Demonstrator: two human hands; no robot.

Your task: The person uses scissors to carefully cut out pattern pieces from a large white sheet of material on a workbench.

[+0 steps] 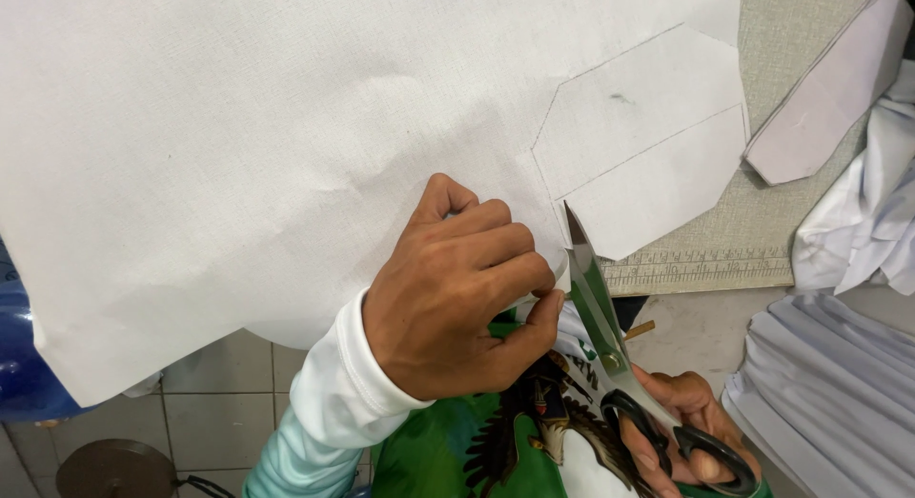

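One grey mat (pixel 791 174) over tiled floor (pixel 238 384)

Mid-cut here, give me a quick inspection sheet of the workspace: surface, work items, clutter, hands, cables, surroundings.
Surface: grey textured cutting table with a ruler scale along its near edge.
Job's things: large white fabric sheet overhanging the table edge, with pencilled pocket-shaped outlines at its right corner; black-handled steel scissors, blades at the fabric edge below the outlines.
Clutter: pale angular cut piece at upper right; heaped white cloth; stack of folded white fabric.
Grippers: left hand pinches the fabric edge beside the blades; right hand grips the scissor handles.
Cables: nothing seen.
Surroundings: tiled floor, blue object at left, round dark metal item.
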